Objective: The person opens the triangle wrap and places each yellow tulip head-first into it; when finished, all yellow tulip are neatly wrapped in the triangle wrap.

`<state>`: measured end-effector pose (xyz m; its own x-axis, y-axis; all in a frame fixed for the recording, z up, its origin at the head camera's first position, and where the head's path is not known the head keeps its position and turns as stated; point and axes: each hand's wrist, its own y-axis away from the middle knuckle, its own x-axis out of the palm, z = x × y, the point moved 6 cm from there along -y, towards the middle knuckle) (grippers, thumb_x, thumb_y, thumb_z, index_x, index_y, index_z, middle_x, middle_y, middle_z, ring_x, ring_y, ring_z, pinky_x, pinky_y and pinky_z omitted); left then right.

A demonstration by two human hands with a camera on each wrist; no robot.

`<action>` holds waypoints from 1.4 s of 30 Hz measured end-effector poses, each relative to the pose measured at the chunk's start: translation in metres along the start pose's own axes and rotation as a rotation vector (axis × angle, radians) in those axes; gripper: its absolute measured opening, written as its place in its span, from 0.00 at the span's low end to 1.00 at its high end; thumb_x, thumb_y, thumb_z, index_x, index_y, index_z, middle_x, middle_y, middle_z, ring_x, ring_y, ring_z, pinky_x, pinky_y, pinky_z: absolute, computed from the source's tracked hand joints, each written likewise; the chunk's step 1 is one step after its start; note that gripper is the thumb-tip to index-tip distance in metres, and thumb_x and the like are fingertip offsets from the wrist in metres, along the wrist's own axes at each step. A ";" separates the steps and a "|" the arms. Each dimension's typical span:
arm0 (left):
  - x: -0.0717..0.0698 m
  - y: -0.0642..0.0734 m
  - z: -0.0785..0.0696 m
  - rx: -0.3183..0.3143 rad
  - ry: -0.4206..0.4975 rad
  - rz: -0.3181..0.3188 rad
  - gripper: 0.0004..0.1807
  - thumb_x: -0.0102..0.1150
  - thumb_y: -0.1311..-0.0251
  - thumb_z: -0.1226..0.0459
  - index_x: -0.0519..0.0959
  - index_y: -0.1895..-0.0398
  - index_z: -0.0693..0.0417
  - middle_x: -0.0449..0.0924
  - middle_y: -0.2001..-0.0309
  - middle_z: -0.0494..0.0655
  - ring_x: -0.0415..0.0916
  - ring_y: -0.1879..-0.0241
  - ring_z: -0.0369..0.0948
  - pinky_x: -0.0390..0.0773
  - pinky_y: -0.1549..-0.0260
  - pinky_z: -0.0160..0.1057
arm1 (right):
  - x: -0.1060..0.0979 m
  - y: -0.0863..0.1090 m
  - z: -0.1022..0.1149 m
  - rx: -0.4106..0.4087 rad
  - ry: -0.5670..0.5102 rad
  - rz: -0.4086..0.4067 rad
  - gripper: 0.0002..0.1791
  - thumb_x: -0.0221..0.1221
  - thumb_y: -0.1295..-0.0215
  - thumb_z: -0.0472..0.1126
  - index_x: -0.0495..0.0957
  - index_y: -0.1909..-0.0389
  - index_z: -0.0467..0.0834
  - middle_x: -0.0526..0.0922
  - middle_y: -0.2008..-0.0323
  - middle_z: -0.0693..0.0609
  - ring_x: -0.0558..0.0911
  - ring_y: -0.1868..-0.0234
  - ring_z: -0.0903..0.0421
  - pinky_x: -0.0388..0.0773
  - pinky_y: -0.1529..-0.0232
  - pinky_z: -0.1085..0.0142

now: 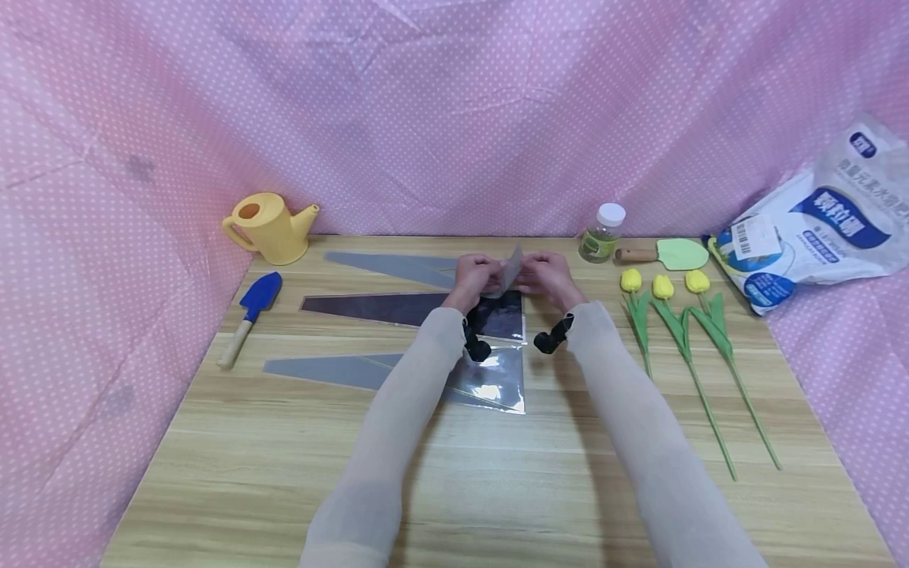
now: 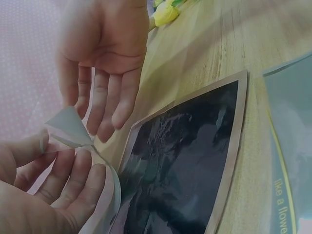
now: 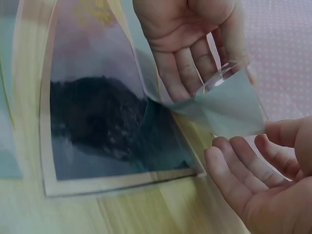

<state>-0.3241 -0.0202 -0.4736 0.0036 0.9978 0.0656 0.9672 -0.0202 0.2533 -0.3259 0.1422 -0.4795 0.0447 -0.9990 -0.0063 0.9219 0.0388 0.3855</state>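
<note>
Three tapered plastic flower sleeves lie one below another on the table. My left hand (image 1: 474,278) pinches the lifted wide end of the far grey sleeve (image 3: 229,109) between thumb and fingers. Opposite it, my right hand (image 1: 548,278) has thumb and fingers at a corner of the same end, pinching its edge. In the right wrist view, clear film stands slightly apart from the grey layer there. Just nearer lies the dark sleeve (image 2: 185,156), flat under the left wrist. A second grey sleeve (image 1: 327,368) with a clear front is closest to me, partly covered by the left forearm.
Several garden things stand around: a yellow watering can (image 1: 273,229) and blue trowel (image 1: 260,293) on the left, a white-capped jar (image 1: 600,234) and green trowel (image 1: 680,254) at the back. Three yellow tulips (image 1: 663,287) lie on the right, beside a white bag (image 1: 817,229).
</note>
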 end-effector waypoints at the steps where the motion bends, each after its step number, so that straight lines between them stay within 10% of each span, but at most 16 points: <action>1: 0.000 -0.001 0.001 -0.006 0.008 -0.004 0.09 0.62 0.39 0.70 0.82 0.77 0.56 0.81 0.79 0.41 0.81 0.78 0.37 0.86 0.67 0.43 | -0.001 0.000 0.000 -0.002 0.016 -0.005 0.22 0.52 0.26 0.38 0.70 0.36 0.32 0.78 0.39 0.32 0.87 0.68 0.62 0.86 0.59 0.65; 11: -0.001 -0.004 0.012 -0.056 0.012 -0.020 0.03 0.55 0.40 0.74 0.78 0.70 0.64 0.77 0.77 0.47 0.78 0.78 0.38 0.86 0.73 0.38 | -0.011 -0.003 -0.009 -0.031 0.102 -0.062 0.13 0.52 0.29 0.33 0.74 0.49 0.30 0.80 0.79 0.59 0.81 0.78 0.66 0.82 0.72 0.74; 42: 0.004 -0.005 0.021 0.049 -0.127 -0.058 0.05 0.57 0.41 0.75 0.81 0.65 0.71 0.81 0.72 0.49 0.76 0.80 0.33 0.79 0.78 0.27 | -0.034 0.029 -0.001 -0.169 0.238 -0.096 0.21 0.53 0.27 0.41 0.75 0.42 0.30 0.81 0.64 0.49 0.82 0.67 0.61 0.83 0.62 0.71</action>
<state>-0.3234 -0.0144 -0.4944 -0.0235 0.9972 -0.0711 0.9779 0.0377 0.2059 -0.3004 0.1777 -0.4687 0.0243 -0.9657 -0.2587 0.9762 -0.0328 0.2143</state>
